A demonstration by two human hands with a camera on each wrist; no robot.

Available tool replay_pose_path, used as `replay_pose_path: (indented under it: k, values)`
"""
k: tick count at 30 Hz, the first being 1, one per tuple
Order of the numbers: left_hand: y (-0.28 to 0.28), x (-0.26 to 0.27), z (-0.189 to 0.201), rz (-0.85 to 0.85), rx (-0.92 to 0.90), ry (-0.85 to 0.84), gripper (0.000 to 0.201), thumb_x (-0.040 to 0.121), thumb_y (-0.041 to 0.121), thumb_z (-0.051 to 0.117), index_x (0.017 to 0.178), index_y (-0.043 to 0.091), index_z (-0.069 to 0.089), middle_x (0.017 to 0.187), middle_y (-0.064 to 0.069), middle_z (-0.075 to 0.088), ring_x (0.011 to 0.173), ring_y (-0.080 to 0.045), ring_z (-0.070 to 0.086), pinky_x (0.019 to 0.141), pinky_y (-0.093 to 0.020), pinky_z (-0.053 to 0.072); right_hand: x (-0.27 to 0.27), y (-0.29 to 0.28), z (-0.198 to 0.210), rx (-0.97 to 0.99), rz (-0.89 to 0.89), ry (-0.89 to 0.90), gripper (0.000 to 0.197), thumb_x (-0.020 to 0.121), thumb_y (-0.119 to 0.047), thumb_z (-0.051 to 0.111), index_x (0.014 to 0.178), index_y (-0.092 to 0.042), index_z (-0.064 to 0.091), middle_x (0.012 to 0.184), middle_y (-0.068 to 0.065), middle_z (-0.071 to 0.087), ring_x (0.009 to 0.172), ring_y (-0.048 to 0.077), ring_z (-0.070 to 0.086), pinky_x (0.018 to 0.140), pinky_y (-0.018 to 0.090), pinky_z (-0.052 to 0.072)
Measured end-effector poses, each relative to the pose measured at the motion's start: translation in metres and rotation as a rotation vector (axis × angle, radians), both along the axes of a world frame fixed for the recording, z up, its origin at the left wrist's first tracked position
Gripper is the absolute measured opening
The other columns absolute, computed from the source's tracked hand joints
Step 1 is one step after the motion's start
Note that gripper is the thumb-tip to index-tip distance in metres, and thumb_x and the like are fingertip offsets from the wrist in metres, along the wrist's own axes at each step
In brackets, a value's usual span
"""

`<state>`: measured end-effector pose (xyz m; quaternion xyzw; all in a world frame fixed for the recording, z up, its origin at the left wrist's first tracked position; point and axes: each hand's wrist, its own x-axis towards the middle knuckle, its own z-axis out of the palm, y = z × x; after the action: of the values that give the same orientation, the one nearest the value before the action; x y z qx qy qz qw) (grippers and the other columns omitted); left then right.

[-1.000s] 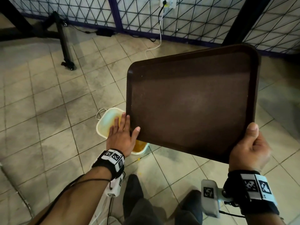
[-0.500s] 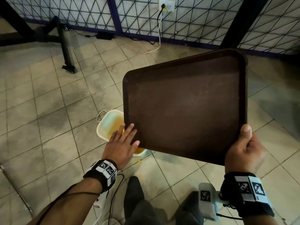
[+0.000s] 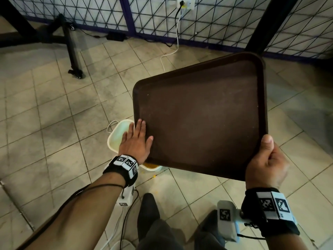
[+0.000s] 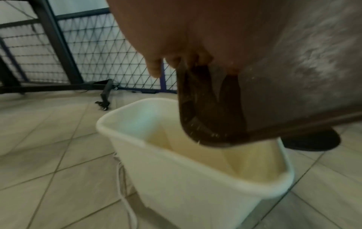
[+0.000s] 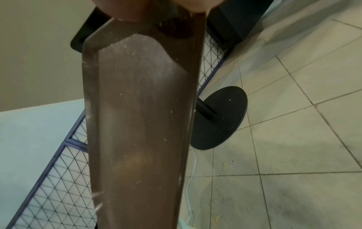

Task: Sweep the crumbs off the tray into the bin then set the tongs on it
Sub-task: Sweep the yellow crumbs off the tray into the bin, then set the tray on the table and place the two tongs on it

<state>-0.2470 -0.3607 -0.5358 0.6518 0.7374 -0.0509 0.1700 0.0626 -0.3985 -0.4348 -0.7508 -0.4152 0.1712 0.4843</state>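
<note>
A dark brown tray [image 3: 201, 114] is held tilted in the air above the tiled floor, its lower left corner [image 4: 205, 136] over a white bin [image 3: 117, 134]. My right hand [image 3: 264, 163] grips the tray's near right corner, thumb on the rim. My left hand [image 3: 137, 139] lies flat with straight fingers on the tray's lower left edge, above the bin [image 4: 195, 178]. Yellow crumbs [image 3: 150, 166] show inside the bin. A few pale specks cling to the tray [image 5: 141, 124]. No tongs are in view.
A wire mesh fence [image 3: 198, 18] runs along the back. A black stand leg [image 3: 72, 49] is at the far left and a round black base [image 5: 219, 119] on the right. A white cable [image 3: 173, 49] trails over the floor. Scattered crumbs [image 5: 216, 218] lie on the tiles.
The tray has swung lower and leftward, its lower left corner now further over the bin. My left hand slid along the tray's left edge, fingers still straight. The right hand's grip is unchanged.
</note>
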Motion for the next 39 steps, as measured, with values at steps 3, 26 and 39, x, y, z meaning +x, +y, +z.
replay_pose_path:
  k: [3, 26, 39]
  values:
    - [-0.022, -0.002, -0.013, -0.126, -0.251, 0.08, 0.066, 0.1, 0.057, 0.01, 0.157, 0.024, 0.008, 0.164, 0.008, -0.011, 0.151, -0.027, -0.008, 0.12, -0.052, 0.008, 0.001, 0.002, 0.0, 0.009, -0.021, 0.03, 0.042, 0.104, -0.039, 0.038, 0.079, -0.01, 0.055, 0.058, -0.003, 0.037, 0.049, -0.003, 0.042, 0.045, 0.009, 0.032]
    - [-0.05, -0.042, 0.078, 0.459, 0.183, -0.54, 0.045, 0.1, 0.051, 0.035, 0.138, 0.034, 0.052, 0.143, -0.001, 0.053, 0.129, -0.027, 0.05, 0.11, -0.045, 0.037, 0.029, -0.019, 0.043, -0.123, -0.153, 0.135, 0.049, 0.102, -0.046, 0.039, 0.075, -0.008, 0.051, 0.061, 0.001, 0.042, 0.054, 0.011, 0.038, 0.046, 0.02, 0.031]
    - [-0.035, 0.004, 0.097, 0.586, 0.351, -0.694, 0.037, 0.103, 0.036, 0.043, 0.13, 0.016, 0.059, 0.122, -0.004, 0.06, 0.118, -0.025, 0.053, 0.092, -0.025, 0.032, 0.065, 0.003, 0.01, -0.33, -0.054, 0.32, 0.048, 0.098, -0.055, 0.041, 0.078, -0.016, 0.059, 0.081, 0.007, 0.062, 0.078, 0.026, 0.059, 0.078, 0.038, 0.047]
